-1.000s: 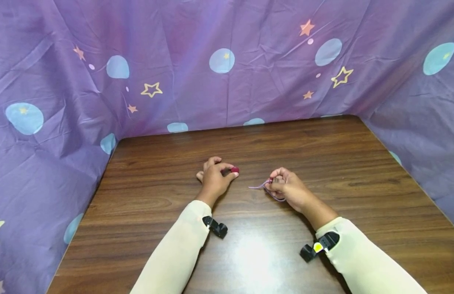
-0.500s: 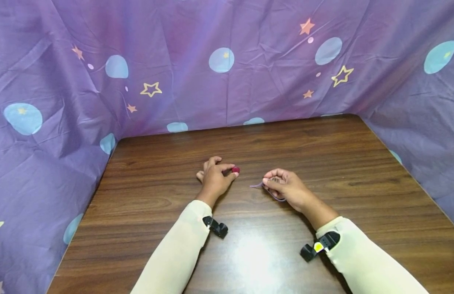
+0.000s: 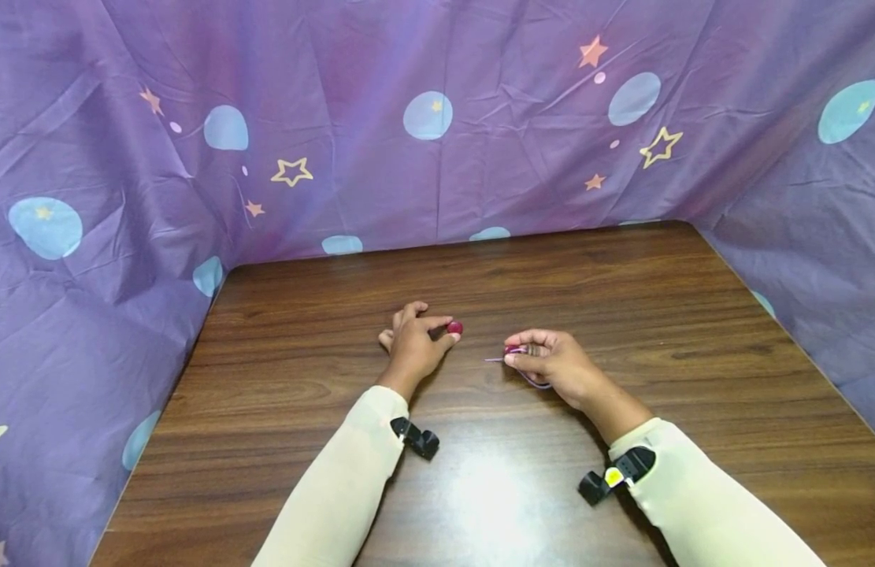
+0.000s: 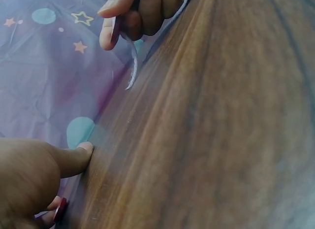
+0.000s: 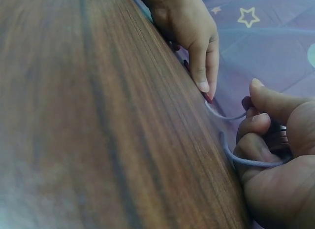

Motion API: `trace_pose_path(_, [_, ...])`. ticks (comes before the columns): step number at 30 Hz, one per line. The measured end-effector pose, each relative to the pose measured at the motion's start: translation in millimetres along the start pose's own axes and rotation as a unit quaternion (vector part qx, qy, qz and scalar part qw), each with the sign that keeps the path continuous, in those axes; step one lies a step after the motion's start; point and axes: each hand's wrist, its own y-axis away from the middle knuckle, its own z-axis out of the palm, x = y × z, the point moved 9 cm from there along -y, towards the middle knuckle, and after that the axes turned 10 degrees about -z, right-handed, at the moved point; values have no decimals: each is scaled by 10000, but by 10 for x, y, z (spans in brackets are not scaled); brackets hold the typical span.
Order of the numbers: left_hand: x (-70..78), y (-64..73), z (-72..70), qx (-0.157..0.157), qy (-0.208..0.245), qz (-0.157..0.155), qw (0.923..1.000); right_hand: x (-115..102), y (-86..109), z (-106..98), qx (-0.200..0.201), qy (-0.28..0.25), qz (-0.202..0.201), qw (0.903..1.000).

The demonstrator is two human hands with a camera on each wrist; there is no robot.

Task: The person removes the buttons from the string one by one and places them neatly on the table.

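My left hand point(image 3: 413, 342) pinches a dark red, button-like disc point(image 3: 454, 327) between thumb and forefinger, low at the tabletop. To its right, my right hand point(image 3: 554, 366) grips a second dark red disc point(image 3: 511, 349) between thumb and fingers. A thin purple cord point(image 3: 535, 383) goes with this second disc; one short end pokes out leftward towards the left hand. In the right wrist view, part of the cord point(image 5: 256, 163) curves out below the curled fingers, and the other part overlaps the left fingertips. Where the cord meets the disc is hidden by the fingers.
A brown wood-grain table point(image 3: 338, 472) lies beneath both hands, with a bright glare patch near its front. Purple curtains point(image 3: 480, 157) printed with stars and blue spots stand behind and at both sides. Black cameras point(image 3: 416, 438) sit on the sleeved wrists.
My right fingers have shifted on their disc, which was hidden half a second ago and shows again now. The cord's left end has become shorter. My left hand stays in place.
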Motion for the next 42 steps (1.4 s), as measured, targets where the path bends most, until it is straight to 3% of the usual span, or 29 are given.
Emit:
trace_pose_path(10, [-22,1,1,-68,128,-129,9998,7,11,3,52,-1,159,9999])
trace_pose_path(21, [-72,18,-58,163,866,-285,9957,-2,22,3,48,-65,184,9998])
trace_pose_path(28, [-80,40,-133,473,1345,-179,9896,-23,17,9,41,-79,42,10000])
trace_pose_path(31, [-50,61,-172,623,1525,46,9863,-28,13,6,83,-92,14,9999])
trace_pose_path(35, [38,95,-223,798,1715,631,9799,-36,11,4,141,-121,-10,9998])
trace_pose_path(42, [209,247,-352,1222,2046,1869,9530,-28,17,-8,182,-100,27,9998])
